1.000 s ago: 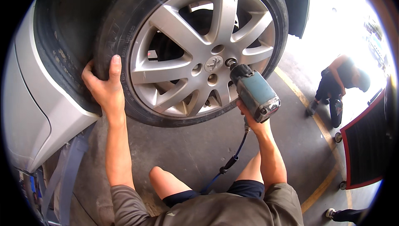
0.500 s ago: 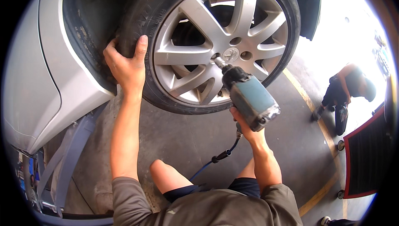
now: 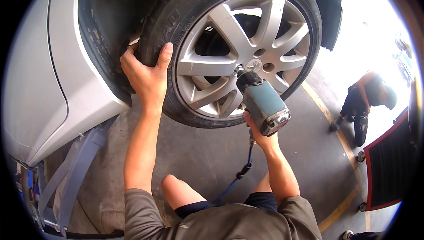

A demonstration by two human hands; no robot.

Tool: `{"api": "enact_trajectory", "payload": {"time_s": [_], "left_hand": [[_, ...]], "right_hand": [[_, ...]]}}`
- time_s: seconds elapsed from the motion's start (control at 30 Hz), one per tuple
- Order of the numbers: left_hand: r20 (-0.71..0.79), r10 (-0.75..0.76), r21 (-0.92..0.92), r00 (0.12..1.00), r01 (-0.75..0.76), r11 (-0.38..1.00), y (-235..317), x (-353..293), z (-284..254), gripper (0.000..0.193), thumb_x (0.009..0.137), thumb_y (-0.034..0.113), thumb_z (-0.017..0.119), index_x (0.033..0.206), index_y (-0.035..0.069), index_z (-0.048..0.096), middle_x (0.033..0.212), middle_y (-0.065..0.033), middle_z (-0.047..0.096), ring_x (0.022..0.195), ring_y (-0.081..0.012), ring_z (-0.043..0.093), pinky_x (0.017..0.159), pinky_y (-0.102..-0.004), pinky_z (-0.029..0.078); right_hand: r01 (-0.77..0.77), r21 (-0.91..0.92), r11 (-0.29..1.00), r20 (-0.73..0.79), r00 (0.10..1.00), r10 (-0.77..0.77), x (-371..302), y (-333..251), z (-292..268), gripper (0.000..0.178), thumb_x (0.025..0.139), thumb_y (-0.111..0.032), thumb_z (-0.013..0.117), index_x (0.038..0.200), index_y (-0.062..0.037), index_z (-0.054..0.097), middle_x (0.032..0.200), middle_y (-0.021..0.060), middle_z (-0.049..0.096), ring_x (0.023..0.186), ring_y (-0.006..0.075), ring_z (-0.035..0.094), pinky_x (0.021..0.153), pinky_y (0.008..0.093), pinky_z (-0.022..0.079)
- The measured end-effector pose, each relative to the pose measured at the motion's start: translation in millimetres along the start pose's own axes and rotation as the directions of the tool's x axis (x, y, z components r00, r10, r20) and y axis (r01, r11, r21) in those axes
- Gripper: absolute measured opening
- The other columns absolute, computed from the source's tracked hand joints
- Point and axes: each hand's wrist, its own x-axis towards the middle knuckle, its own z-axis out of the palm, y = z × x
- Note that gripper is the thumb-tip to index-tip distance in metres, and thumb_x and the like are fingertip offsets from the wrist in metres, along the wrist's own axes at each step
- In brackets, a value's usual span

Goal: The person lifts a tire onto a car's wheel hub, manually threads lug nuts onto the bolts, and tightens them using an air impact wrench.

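My right hand (image 3: 261, 133) is wrapped round the handle of a blue-and-black air impact wrench (image 3: 265, 103). The wrench's nose meets a bolt hole beside the centre cap (image 3: 253, 66) of a silver alloy wheel (image 3: 207, 68). A blue air hose (image 3: 229, 188) hangs from the handle's base. My left hand (image 3: 148, 74) grips the edge of the black tyre (image 3: 185, 113), thumb on the sidewall and fingers curled behind the tread, partly hidden. The wheel sits in the wheel arch of a silver car. Whether a bolt is in the socket is hidden.
Silver bodywork (image 3: 33, 72) rises at my left, above a grey lift arm (image 3: 81, 169). At the right another person (image 3: 369, 96) bends over near a black, red-edged wheeled cabinet (image 3: 393, 165). Yellow lines (image 3: 324, 107) cross the grey floor. A shoe (image 3: 347, 234) shows at bottom right.
The wrench's nose has gone deeper into the bolt hole, and less of its socket shows. Wheel and left hand appear slightly lower and further right; my left hand keeps its grip on the tyre.
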Motion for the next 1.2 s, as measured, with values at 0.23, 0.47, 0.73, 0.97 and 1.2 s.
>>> {"api": "enact_trajectory", "payload": {"time_s": [0.23,0.47,0.73,0.97,1.2], "left_hand": [[0.022,-0.081,-0.05,0.996,0.083,0.995,1,3,0,0.085,0.079,0.056,0.083,0.123,-0.01,0.053,0.123,-0.0235,0.053,0.12,-0.0358,0.051,0.106,-0.0454,0.04],[0.008,-0.114,-0.048,0.994,0.114,0.992,2,2,3,0.085,0.079,0.055,0.084,0.123,-0.01,0.053,0.124,-0.0228,0.052,0.12,-0.0352,0.052,0.106,-0.0451,0.041],[-0.041,0.018,0.022,0.999,-0.017,1.0,-7,-3,7,0.081,0.082,0.056,0.081,0.123,-0.009,0.054,0.12,-0.0227,0.055,0.117,-0.0373,0.053,0.103,-0.0465,0.042],[-0.122,0.151,-0.005,0.981,-0.153,0.988,-6,-7,5,0.065,0.087,0.047,0.079,0.12,-0.004,0.059,0.118,-0.0197,0.058,0.113,-0.0365,0.056,0.1,-0.0459,0.043],[-0.203,0.315,-0.033,0.927,-0.328,0.944,-19,-42,9,0.033,0.09,0.024,0.07,0.111,0.0,0.057,0.11,-0.0149,0.056,0.104,-0.0318,0.055,0.094,-0.0432,0.043]], "right_hand": [[0.174,-0.138,0.975,0.006,0.985,-0.175,0,2,4,0.028,0.094,-0.024,0.071,0.116,-0.0064,0.068,0.113,0.0118,0.069,0.103,0.032,0.066,0.087,0.0445,0.053],[0.158,-0.172,0.972,0.013,0.987,-0.158,6,1,-1,0.029,0.088,-0.017,0.071,0.115,-0.0089,0.07,0.103,0.0098,0.072,0.094,0.0319,0.069,0.082,0.0396,0.056],[-0.252,0.276,0.928,0.133,0.966,0.222,4,-8,-1,0.028,0.095,-0.026,0.073,0.113,-0.005,0.068,0.087,0.0046,0.066,0.077,0.0156,0.061,0.069,0.0331,0.05],[-0.322,0.342,0.883,0.069,0.945,0.318,-13,-11,0,0.032,0.092,-0.029,0.076,0.11,-0.0042,0.068,0.088,0.0024,0.067,0.076,0.0138,0.062,0.067,0.0311,0.05],[-0.107,0.056,0.993,0.074,0.992,0.102,-90,12,-17,0.03,0.093,-0.029,0.073,0.111,-0.0055,0.068,0.086,0.0029,0.065,0.073,0.0146,0.061,0.066,0.0296,0.048]]}}
